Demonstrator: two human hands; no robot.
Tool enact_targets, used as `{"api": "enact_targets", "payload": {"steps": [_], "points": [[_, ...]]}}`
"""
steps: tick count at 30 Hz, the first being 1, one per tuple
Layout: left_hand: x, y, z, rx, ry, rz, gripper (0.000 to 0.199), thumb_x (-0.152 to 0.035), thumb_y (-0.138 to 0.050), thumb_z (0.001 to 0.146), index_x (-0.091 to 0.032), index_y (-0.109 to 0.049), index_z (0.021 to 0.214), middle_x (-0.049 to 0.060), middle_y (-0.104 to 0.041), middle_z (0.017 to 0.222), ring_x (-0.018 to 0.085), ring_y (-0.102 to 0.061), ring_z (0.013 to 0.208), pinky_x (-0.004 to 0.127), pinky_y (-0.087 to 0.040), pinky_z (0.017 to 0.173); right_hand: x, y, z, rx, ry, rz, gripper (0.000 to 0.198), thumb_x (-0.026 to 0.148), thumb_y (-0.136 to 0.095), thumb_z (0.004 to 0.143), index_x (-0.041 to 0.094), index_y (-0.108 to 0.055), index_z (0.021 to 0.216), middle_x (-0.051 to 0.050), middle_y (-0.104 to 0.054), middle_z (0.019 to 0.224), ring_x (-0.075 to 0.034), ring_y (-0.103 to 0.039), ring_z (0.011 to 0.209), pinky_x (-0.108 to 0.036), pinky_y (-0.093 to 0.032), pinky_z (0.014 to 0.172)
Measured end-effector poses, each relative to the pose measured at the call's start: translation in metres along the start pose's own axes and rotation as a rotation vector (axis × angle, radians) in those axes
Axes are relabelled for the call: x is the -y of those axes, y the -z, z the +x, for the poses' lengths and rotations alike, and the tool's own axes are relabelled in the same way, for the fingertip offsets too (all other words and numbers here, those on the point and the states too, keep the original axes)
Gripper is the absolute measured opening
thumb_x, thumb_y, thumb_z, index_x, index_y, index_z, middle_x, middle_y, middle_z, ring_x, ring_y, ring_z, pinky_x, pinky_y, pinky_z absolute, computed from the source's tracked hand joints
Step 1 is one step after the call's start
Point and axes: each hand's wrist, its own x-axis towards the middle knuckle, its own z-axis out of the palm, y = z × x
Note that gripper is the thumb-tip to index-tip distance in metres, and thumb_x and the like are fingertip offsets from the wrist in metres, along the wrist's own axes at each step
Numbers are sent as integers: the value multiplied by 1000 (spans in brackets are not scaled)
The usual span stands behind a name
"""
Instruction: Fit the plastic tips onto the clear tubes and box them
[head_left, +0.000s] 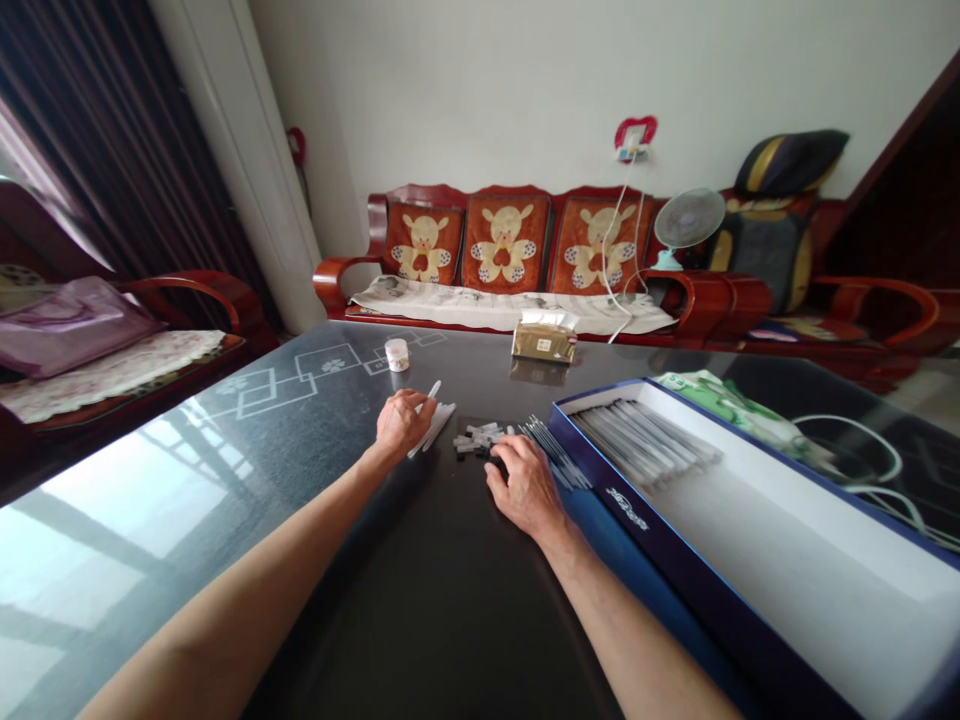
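Note:
My left hand [405,422] is closed around a white pen barrel [435,388], whose pale tip sticks up past the fingers. Beside it, more white pen barrels [436,428] lie in a small bunch on the dark table. My right hand [526,488] is curled low over a heap of small white and black pen parts [480,438]. Its thumb and forefinger come together at the heap's near side; what lies between them is too small to make out. Just past that hand, several thin pen refills [551,450] rest against the box.
A long blue box [750,530] with a white inside stands at the right, holding many pens [645,440]. A small white jar [397,355] and a tissue pack [544,340] stand farther back. A green bag [739,415] and white cable [862,430] lie behind the box.

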Motion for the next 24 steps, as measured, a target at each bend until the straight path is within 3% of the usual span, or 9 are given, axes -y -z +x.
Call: {"api": "enact_targets", "payload": {"steps": [6,11,14,16,18,22,24], "points": [[-10,15,-3,-71,121,-105,40,-44,-44,91,-18,-68,71,-1,-52,59,10,-46,58,21,-28,55,2,1,0,13,-12,-7,14,20,-57,83,17,-66,93,-11,-64,106,-25,-56,105,-41,-43,95],[-9,8,-1,-148,68,-310,44,-44,-43,90,-15,-62,63,-5,-39,50,8,-35,52,21,-27,54,2,3,-1,12,-13,-10,15,19,-56,83,17,-66,94,-11,-64,106,-25,-56,105,-40,-43,95],[-9,1,1,-151,45,-445,37,-44,-47,87,-15,-69,95,-5,-47,54,8,-39,52,20,-33,54,2,3,-1,9,-13,-8,15,19,-57,82,17,-66,94,-11,-64,105,-25,-56,105,-41,-43,94],[-10,-1,0,-136,37,-535,49,-40,-52,84,-15,-56,126,-6,-51,58,8,-42,51,19,-36,55,2,4,-1,9,-15,-9,15,19,-56,82,18,-66,94,-11,-64,106,-25,-56,105,-41,-43,94],[-12,-2,-3,-105,21,-591,60,-36,-54,83,-16,-44,139,-7,-53,59,8,-43,50,18,-39,56,2,4,-1,13,-17,-13,15,19,-56,82,18,-66,94,-11,-64,107,-25,-56,105,-40,-43,95],[-17,-2,-11,24,-44,-641,37,-34,-47,86,-16,-66,113,-3,-57,59,8,-50,52,19,-44,59,3,3,-1,22,-14,-25,17,19,-56,83,17,-66,96,-11,-64,107,-25,-55,106,-40,-43,96],[-17,-3,-15,97,-84,-665,34,-29,-42,88,-16,-69,104,-1,-61,64,10,-56,57,20,-47,63,3,3,-1,25,-13,-29,17,19,-56,83,17,-66,97,-10,-63,108,-25,-55,107,-40,-42,96]]}}
